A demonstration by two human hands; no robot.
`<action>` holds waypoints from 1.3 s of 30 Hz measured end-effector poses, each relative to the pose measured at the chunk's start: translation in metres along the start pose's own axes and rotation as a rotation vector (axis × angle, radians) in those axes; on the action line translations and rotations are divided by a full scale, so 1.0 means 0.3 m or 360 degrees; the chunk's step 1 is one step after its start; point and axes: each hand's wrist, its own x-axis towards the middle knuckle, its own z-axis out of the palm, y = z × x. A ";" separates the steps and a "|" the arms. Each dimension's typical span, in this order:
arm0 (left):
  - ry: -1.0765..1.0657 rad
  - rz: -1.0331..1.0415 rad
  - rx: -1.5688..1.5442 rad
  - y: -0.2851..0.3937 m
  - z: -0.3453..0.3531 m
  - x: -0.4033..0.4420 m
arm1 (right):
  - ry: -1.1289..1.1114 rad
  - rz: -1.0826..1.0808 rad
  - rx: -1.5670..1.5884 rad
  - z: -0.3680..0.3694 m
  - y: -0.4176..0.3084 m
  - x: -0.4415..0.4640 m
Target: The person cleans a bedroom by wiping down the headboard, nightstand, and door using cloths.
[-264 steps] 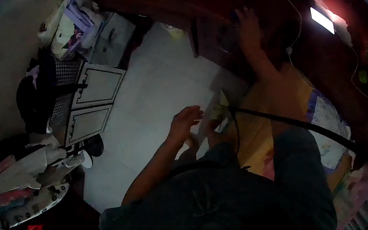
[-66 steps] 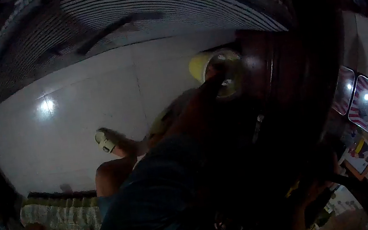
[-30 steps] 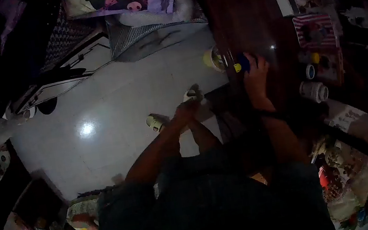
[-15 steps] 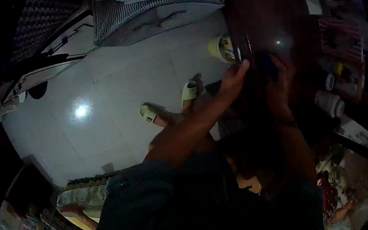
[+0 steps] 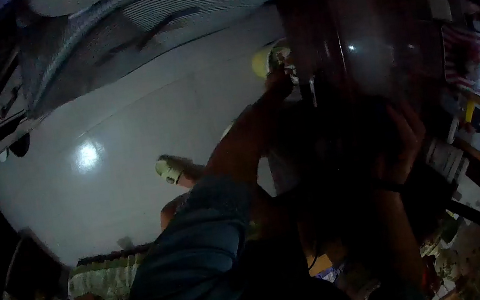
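The scene is dim. My left hand [image 5: 279,82] reaches past the near edge of a dark, glossy table and overlaps the mouth of a yellow bin [image 5: 260,63] on the floor. Shadow hides its fingers, so I cannot tell whether it holds anything. On the right, my right hand [image 5: 406,134] is over the dark brown tabletop [image 5: 357,23], its fingers curled around a dark shape that is too dark to name. A dark band circles that wrist.
Slippered feet [image 5: 170,171] stand on pale floor tiles [image 5: 105,193]. A grey mesh-backed chair [image 5: 174,27] is at the top. To the right lie a red-striped item [image 5: 473,62] and a pale stack [image 5: 447,159]. A patterned cushion [image 5: 107,273] sits at lower left.
My left hand has moved from the table edge left to the bin's mouth. My right hand appears lower and further right; the dark blue thing by it is now lost in shadow. The view has shifted.
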 end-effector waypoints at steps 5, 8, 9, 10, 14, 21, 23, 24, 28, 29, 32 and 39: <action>-0.0163 0.1373 0.2107 -0.256 -0.059 0.145 | -0.0039 -0.0074 0.0229 0.006 -0.024 0.009; 0.0303 0.1634 0.0456 -0.357 0.002 0.208 | -0.0085 -0.0065 0.0132 -0.008 -0.043 0.017; 0.0437 0.1706 -0.0104 -0.355 -0.011 0.193 | -0.0092 -0.0068 0.0135 -0.009 -0.041 0.018; 0.0011 0.1008 -0.0346 -0.369 -0.051 0.172 | -0.0085 -0.0122 0.0101 -0.009 -0.028 0.016; -0.0435 0.0246 0.0301 -0.281 -0.293 -0.055 | 0.0069 -0.0084 -0.0031 0.007 -0.041 0.006; -0.0157 0.0819 0.1123 -0.616 -0.329 -0.062 | 0.0117 -0.0132 -0.0052 -0.010 0.310 -0.081; 0.0113 0.0948 0.0514 -0.667 -0.293 -0.091 | 0.0069 -0.0159 -0.0183 -0.010 0.387 -0.061; 0.0207 0.0996 0.0316 -0.645 -0.298 -0.138 | 0.0083 -0.0170 -0.0164 -0.033 0.413 -0.073; 0.0010 0.0828 0.2079 -0.432 -0.329 -0.501 | 0.0123 -0.0028 0.0001 -0.078 0.349 -0.060; -0.0188 0.0461 0.1768 -0.383 -0.332 -0.570 | 0.0136 0.0082 0.0101 -0.086 0.300 -0.054; -0.0273 0.0152 0.1117 -0.423 -0.302 -0.683 | -0.0046 0.0046 0.0317 0.023 0.163 -0.091; -0.0156 0.0324 -0.0557 -0.289 -0.180 -0.786 | -0.0665 0.0774 0.0309 0.504 0.160 -0.228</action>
